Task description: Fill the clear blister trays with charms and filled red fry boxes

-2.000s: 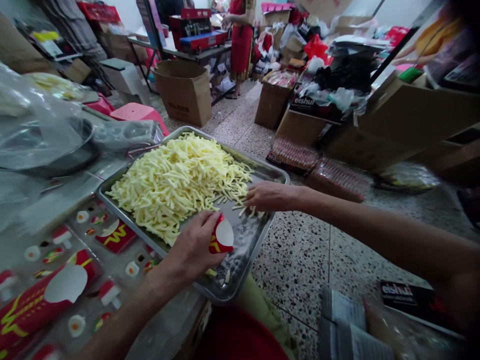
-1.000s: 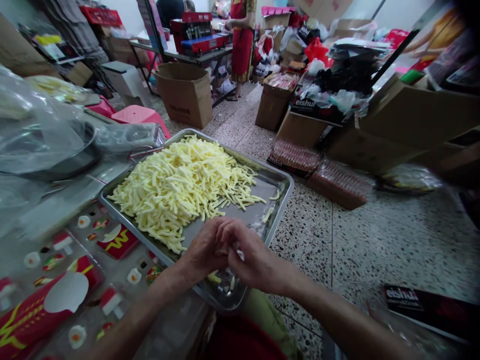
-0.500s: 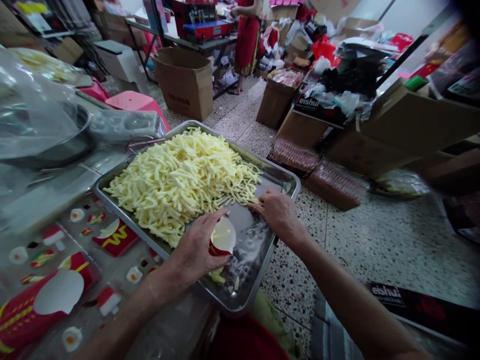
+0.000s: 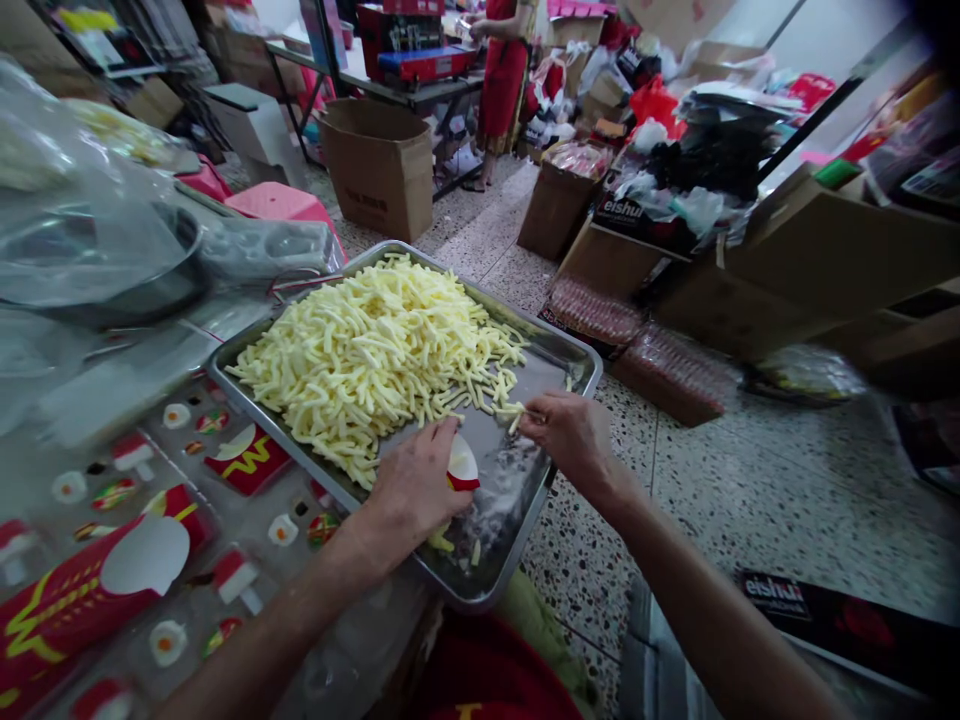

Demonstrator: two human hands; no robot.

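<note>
A metal tray (image 4: 559, 345) carries a big heap of pale yellow fry-shaped sticks (image 4: 375, 350). Over the tray's near part, my left hand (image 4: 412, 485) is closed around a small red and white fry carton (image 4: 463, 462), whose lower part my fingers hide. To its right, my right hand (image 4: 574, 445) pinches a few fry-shaped sticks (image 4: 510, 413) between thumb and fingertips, at the edge of the heap. White powder (image 4: 495, 505) and a few loose sticks lie on the tray floor beneath my hands.
Left of the tray, flat red fry cartons (image 4: 142, 560) and small food-shaped pieces (image 4: 236, 580) lie under clear plastic. A plastic-covered metal bowl (image 4: 180, 255) stands behind them. Cardboard boxes (image 4: 379, 170) stand on the speckled floor. A person in red (image 4: 501, 90) stands at the back.
My right hand has drawn slightly back from the heap, with sticks now showing at its fingertips. My left hand has turned the carton, so less of its opening shows. The view has shifted slightly.
</note>
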